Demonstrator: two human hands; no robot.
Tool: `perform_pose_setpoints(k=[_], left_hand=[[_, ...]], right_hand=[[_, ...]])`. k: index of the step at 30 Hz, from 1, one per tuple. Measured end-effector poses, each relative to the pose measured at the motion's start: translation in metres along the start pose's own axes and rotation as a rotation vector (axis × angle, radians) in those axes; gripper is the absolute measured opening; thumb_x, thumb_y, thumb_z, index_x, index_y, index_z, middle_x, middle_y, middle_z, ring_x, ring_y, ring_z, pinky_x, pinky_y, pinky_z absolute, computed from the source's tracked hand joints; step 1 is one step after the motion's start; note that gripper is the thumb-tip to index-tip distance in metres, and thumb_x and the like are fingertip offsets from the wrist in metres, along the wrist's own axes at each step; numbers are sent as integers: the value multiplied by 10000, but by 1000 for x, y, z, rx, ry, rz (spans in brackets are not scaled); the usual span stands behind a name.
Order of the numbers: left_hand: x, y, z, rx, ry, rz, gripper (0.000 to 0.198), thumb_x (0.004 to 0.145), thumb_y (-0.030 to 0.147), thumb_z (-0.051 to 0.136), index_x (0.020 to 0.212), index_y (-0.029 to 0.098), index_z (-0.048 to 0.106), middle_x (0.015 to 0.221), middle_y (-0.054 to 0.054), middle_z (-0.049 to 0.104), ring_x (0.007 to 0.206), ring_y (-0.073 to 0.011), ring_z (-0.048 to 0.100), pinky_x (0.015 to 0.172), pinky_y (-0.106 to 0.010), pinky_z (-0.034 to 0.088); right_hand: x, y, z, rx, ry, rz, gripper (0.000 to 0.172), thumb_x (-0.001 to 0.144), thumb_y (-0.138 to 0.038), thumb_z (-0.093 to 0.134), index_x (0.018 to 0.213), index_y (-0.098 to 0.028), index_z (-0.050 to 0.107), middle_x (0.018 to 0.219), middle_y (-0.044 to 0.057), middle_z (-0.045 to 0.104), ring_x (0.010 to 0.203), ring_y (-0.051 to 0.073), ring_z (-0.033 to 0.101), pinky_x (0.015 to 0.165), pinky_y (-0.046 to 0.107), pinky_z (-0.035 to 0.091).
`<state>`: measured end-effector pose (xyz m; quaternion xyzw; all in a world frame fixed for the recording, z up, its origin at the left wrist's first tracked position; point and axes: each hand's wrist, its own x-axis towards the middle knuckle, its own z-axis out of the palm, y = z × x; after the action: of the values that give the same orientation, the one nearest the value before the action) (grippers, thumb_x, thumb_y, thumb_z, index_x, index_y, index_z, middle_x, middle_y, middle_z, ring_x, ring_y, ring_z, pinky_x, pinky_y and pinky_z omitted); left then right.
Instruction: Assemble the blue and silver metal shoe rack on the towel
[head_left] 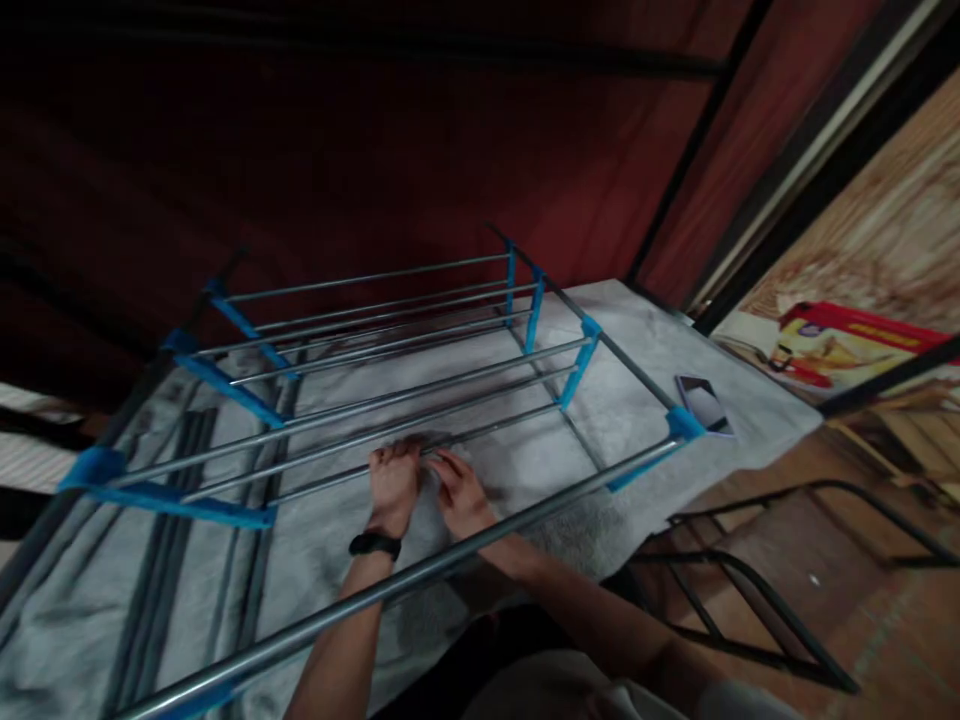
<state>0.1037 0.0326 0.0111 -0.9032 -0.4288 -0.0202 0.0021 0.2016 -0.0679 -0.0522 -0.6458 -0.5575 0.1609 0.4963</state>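
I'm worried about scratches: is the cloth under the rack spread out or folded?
Spread out: the cloth lies wide beneath the rack and past its right side, under the phone.

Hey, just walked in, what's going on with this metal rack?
A person is working on a metal rack with blue brackets. The left hand grips one rod, and the right hand has its fingers at that rod too. Both forearms pass beneath the thicker front bar. Dark tubes lie on the gray cloth at the left, and what looks like a phone lies at the right.
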Motion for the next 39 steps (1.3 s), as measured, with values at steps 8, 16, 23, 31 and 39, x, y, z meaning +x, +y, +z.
perform_pose_setpoints(k=[8,16,23,31,39], left_hand=[[-8,-8,2,135,35,-43,446,995,119,289,1153,185,701,1122,-109,733,1116,-319,658,1031,-474,444],[-11,-2,-2,67,-1,-54,433,999,66,318,1161,138,712,1142,-146,736,1114,-297,650,1046,-465,429],[-13,-1,4,-2,-5,-124,395,1001,67,383,1203,185,701,1203,-129,724,1137,-251,647,1073,-407,418],[-41,-7,6,-56,58,-181,499,989,44,348,1399,189,593,1371,-136,645,1239,-270,587,1144,-463,394],[-91,78,27,-518,21,45,361,1034,170,459,1325,240,661,1390,-71,648,1297,-216,578,1157,-363,450]], right_hand=[[-11,-14,-30,-35,47,-5,526,873,-53,499,1296,-301,689,1413,-5,641,1379,222,561,1200,444,473],[-35,27,-29,-46,71,37,612,818,-41,455,1359,-231,671,1471,91,615,1377,254,563,1182,519,485],[-4,48,-19,43,15,45,571,786,-89,445,1244,-297,715,1430,70,640,1377,306,568,1178,601,461],[-4,27,-19,93,-11,18,492,831,-188,465,1239,-263,728,1445,83,635,1391,290,564,1193,565,453],[-121,33,-112,-37,82,109,402,913,-260,488,1223,-307,739,1284,74,728,1239,282,669,1074,506,553]])
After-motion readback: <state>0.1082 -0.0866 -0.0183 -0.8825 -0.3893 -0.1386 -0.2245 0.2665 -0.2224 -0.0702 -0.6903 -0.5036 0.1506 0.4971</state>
